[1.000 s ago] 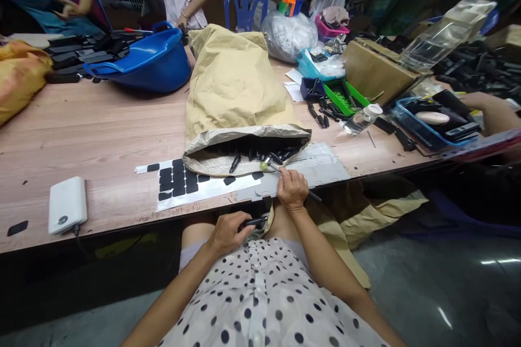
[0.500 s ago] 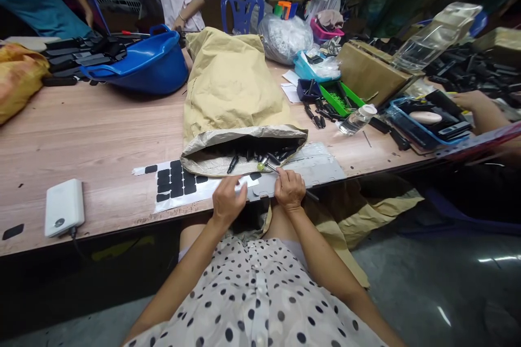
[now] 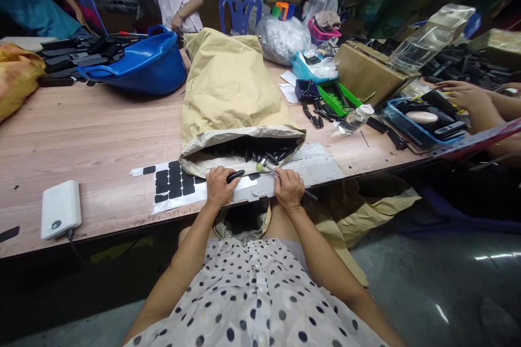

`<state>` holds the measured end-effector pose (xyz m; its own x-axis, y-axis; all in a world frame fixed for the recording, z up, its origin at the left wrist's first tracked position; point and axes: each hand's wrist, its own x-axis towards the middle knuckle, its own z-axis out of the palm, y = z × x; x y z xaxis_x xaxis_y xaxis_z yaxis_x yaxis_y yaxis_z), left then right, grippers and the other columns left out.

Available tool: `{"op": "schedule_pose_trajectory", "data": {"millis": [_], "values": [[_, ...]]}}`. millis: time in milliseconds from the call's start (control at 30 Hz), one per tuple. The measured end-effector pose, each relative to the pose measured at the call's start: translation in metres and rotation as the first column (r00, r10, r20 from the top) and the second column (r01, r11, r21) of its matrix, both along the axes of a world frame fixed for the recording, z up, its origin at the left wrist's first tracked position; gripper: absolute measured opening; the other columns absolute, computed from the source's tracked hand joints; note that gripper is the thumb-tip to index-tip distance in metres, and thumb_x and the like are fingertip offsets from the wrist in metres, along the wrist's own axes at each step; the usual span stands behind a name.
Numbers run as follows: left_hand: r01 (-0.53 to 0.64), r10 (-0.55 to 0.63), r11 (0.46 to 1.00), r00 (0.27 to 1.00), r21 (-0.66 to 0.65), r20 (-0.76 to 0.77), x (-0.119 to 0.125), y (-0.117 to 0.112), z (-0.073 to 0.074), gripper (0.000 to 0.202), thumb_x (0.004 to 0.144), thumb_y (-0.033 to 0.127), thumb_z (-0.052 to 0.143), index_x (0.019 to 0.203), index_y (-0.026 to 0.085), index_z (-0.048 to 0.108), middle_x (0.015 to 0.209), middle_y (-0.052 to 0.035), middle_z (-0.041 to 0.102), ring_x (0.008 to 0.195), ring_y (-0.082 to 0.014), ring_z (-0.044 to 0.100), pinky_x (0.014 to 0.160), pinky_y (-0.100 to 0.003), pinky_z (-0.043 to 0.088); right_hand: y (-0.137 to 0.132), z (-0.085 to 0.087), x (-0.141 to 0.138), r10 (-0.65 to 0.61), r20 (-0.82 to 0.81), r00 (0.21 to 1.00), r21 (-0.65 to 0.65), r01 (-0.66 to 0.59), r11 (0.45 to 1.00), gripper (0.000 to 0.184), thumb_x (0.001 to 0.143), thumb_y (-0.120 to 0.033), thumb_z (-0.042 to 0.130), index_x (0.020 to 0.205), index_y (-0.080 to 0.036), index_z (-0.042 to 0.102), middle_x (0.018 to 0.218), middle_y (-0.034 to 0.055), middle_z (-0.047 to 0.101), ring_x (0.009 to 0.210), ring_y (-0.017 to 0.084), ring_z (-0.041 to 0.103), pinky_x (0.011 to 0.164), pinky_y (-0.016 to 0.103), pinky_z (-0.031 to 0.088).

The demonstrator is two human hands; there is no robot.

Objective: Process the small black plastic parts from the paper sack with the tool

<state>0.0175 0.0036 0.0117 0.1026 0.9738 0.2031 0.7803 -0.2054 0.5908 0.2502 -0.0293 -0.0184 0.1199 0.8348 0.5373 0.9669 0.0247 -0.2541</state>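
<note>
My left hand [image 3: 218,185] is closed on a small black elongated part [image 3: 235,175] at the table's front edge. In my right hand [image 3: 289,190] is a small hammer [image 3: 268,166] with a metal neck and a yellowish tip, its head lying by the mouth of a paper sack [image 3: 234,87]. The sack lies with its opening toward me, and several black parts [image 3: 280,154] show inside the mouth. Beneath my hands are a flat grey cardboard piece [image 3: 315,165] and a white sheet with black rounded stickers [image 3: 175,179].
A white power bank [image 3: 62,209] with a cable sits at left, a blue basin [image 3: 142,65] behind it. To the right are a small bottle [image 3: 355,120], a green tray [image 3: 337,98] and a blue basket [image 3: 427,124]. Another person's hand [image 3: 464,95] is beside that basket.
My left hand has taken hold of a black part that lay at the sack's mouth and drawn back slightly left. My right hand keeps the hammer in almost the same place.
</note>
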Motion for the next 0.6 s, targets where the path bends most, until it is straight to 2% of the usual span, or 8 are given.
{"op": "schedule_pose_trajectory", "data": {"millis": [167, 333, 433, 600], "values": [[0.064, -0.062, 0.996, 0.998, -0.058, 0.031, 0.001, 0.000, 0.006, 0.014, 0.077, 0.030, 0.078, 0.091, 0.027, 0.076, 0.091, -0.0032, 0.073, 0.097, -0.0267, 0.059, 0.088, -0.041, 0.043, -0.011, 0.017, -0.007, 0.046, -0.100, 0.994, -0.016, -0.048, 0.999, 0.028, 0.098, -0.027, 0.048, 0.111, -0.022, 0.072, 0.093, 0.0081, 0.068, 0.086, 0.022, 0.057, 0.078, 0.032, 0.042], [0.058, -0.055, 0.995, 0.998, -0.081, 0.041, 0.003, 0.000, 0.007, 0.011, 0.075, 0.033, 0.081, 0.085, 0.028, 0.076, 0.089, -0.0024, 0.072, 0.096, -0.0261, 0.058, 0.087, -0.041, 0.042, -0.033, 0.036, -0.032, 0.228, -0.301, 0.926, -0.045, -0.253, 0.966, 0.035, 0.103, -0.028, 0.040, 0.126, -0.024, 0.067, 0.109, 0.0078, 0.072, 0.101, 0.020, 0.066, 0.086, 0.030, 0.052], [0.044, -0.040, 0.995, 0.998, -0.090, 0.051, 0.005, 0.001, 0.006, 0.012, 0.076, 0.034, 0.080, 0.086, 0.029, 0.077, 0.089, -0.0026, 0.070, 0.096, -0.0257, 0.058, 0.089, -0.041, 0.043, -0.042, 0.041, -0.043, 0.267, -0.296, 0.917, -0.093, -0.306, 0.948, 0.038, 0.102, -0.025, 0.042, 0.132, -0.026, 0.065, 0.111, 0.0059, 0.072, 0.099, 0.018, 0.068, 0.083, 0.026, 0.054], [0.022, -0.015, 0.994, 0.998, -0.107, 0.061, 0.006, 0.002, 0.002, 0.012, 0.076, 0.036, 0.081, 0.084, 0.029, 0.076, 0.087, -0.0029, 0.068, 0.096, -0.0261, 0.057, 0.089, -0.042, 0.043, -0.046, 0.046, -0.048, 0.249, -0.217, 0.944, -0.179, -0.289, 0.940, 0.043, 0.100, -0.020, 0.046, 0.136, -0.032, 0.065, 0.097, 0.0019, 0.071, 0.082, 0.014, 0.067, 0.069, 0.021, 0.053]]}}
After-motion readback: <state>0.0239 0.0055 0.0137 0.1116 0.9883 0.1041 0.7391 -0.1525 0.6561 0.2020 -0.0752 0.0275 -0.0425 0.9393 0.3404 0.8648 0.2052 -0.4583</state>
